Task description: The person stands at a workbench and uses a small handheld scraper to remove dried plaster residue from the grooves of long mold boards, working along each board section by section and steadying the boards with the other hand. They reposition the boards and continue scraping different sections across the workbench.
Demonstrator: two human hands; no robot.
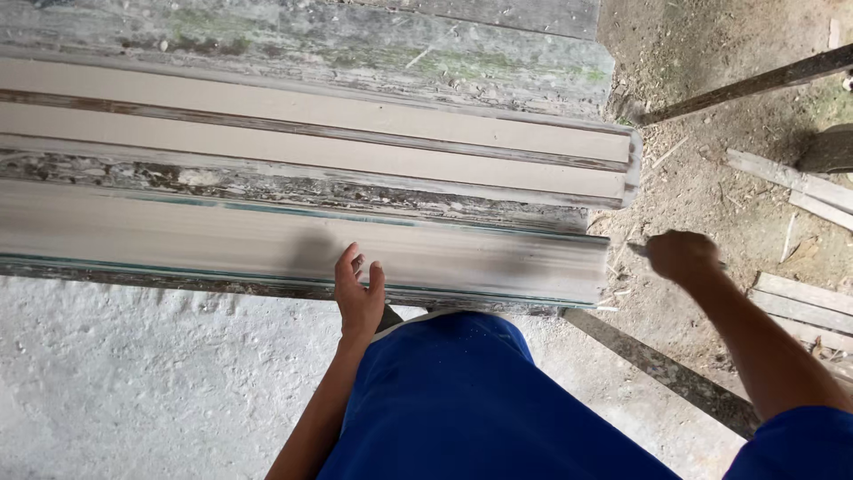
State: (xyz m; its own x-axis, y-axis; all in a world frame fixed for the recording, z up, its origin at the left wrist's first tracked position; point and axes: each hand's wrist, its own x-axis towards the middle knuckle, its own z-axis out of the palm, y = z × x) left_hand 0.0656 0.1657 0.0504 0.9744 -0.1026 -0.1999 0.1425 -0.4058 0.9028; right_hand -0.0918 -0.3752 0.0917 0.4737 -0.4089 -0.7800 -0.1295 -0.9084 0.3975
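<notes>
The left hand point(358, 298) rests open, fingers spread and lightly curled, against the near face of the long grey moulding point(293, 242) that lies lengthwise across the desk point(267, 36), its right end overhanging the dirt floor point(711, 178). The right hand point(682, 256) is off the end of that moulding, its grip pressed together into a fist around something small and dark; the motion blur hides what it is, so I cannot tell the tool. Behind the front piece lie two more pale mouldings point(311, 133), side by side and touching. To do this well, the left palm should press flat and firm so the long piece does not slide or rock, and the right hand should come in square to the end face, clear of the left fingers. Loose wood offcuts point(791, 178) lie on the floor near the feet.
</notes>
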